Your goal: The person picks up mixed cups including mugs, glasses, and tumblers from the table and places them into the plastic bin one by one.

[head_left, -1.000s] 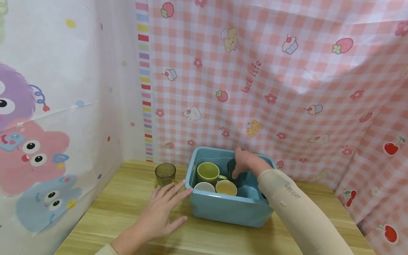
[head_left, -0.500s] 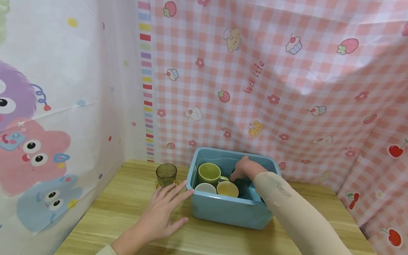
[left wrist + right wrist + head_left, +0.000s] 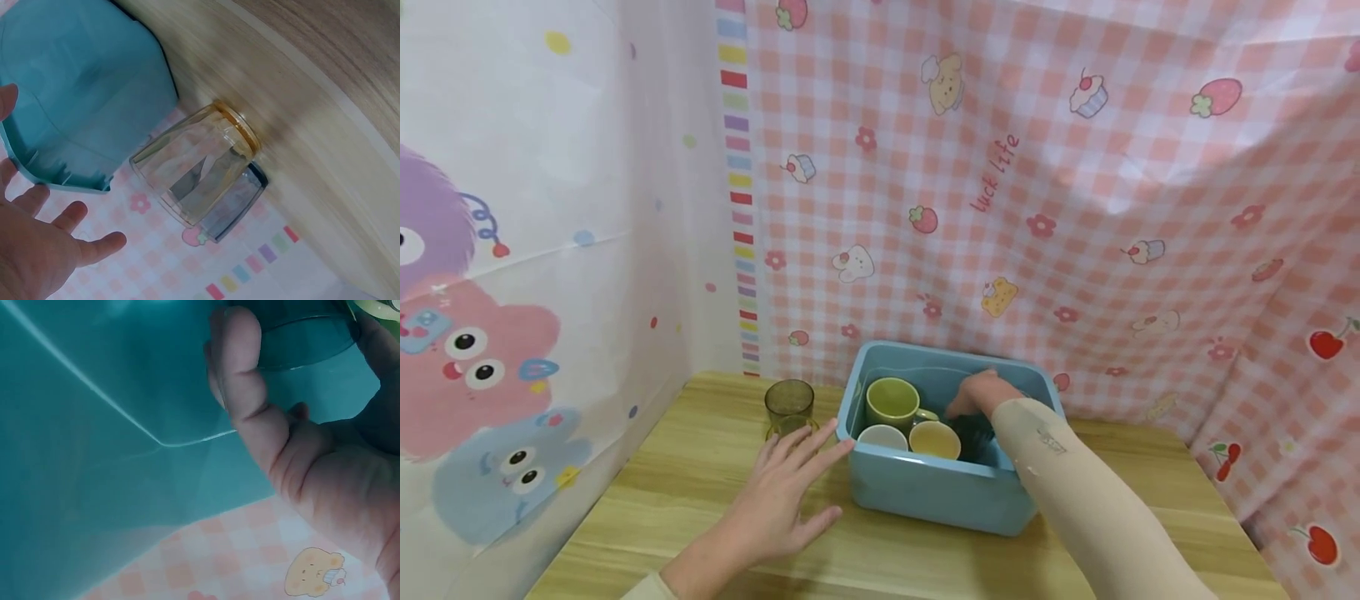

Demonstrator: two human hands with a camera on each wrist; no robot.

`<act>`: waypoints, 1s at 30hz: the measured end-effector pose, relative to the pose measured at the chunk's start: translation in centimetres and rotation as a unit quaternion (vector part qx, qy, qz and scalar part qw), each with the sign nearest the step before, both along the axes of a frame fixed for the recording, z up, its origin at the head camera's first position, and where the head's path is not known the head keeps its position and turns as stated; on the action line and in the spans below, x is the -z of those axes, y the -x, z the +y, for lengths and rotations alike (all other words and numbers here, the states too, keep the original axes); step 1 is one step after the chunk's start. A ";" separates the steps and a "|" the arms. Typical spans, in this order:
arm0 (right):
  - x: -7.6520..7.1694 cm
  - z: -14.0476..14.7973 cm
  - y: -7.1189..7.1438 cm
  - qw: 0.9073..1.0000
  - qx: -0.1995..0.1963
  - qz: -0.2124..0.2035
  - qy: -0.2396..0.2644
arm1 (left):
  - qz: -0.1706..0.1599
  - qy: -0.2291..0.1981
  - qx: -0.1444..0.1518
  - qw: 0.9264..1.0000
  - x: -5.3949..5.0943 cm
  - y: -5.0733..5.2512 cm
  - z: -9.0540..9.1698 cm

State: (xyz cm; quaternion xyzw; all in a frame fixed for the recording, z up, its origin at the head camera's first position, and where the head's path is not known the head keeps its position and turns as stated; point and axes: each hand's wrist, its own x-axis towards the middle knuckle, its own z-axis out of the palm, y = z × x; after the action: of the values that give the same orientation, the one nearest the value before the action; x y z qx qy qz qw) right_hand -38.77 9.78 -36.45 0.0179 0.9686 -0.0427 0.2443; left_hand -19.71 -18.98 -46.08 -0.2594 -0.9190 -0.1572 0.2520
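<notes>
My right hand reaches down into a light blue bin. In the right wrist view, its fingers and thumb grip a dark teal drinking glass near the rim. A green mug, a white cup and a pale yellow cup stand at the bin's left side. My left hand has its fingers spread, fingertips at the bin's near left corner, holding nothing. Beyond those fingers stand an amber glass and a smoky grey glass.
The bin stands on a wood-grain table, close to a pink checked cloth hanging behind. A white cartoon-print cloth hangs at the left. The two glasses stand left of the bin.
My right hand has moved lower and slightly right inside the bin with the dark glass. My left hand stays in place.
</notes>
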 end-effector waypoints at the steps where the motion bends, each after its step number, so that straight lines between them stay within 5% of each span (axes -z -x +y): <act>1: 0.0 0.1 0.0 1.000 0.001 0.000 0.000 | -0.001 -0.001 0.001 1.000 0.0 0.0 0.0; 15: 0.2 0.2 0.7 0.996 -0.072 -0.016 -0.043 | -0.014 -0.002 0.002 1.000 -0.3 0.0 -0.1; 22: 1.8 0.9 3.0 0.992 -0.109 -0.019 -0.055 | -0.013 -0.003 0.000 1.000 -0.4 -0.1 0.0; 30: -0.8 0.5 1.6 0.995 -0.093 -0.006 -0.019 | -0.010 0.000 -0.003 1.000 -0.3 -0.1 0.0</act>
State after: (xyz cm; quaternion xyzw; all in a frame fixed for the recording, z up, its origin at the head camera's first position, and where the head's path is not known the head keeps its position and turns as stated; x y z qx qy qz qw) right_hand -40.37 10.29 -35.69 -0.0674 0.9653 -0.0009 0.2522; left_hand -19.63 -19.00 -45.81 -0.2546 -0.9222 -0.1593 0.2434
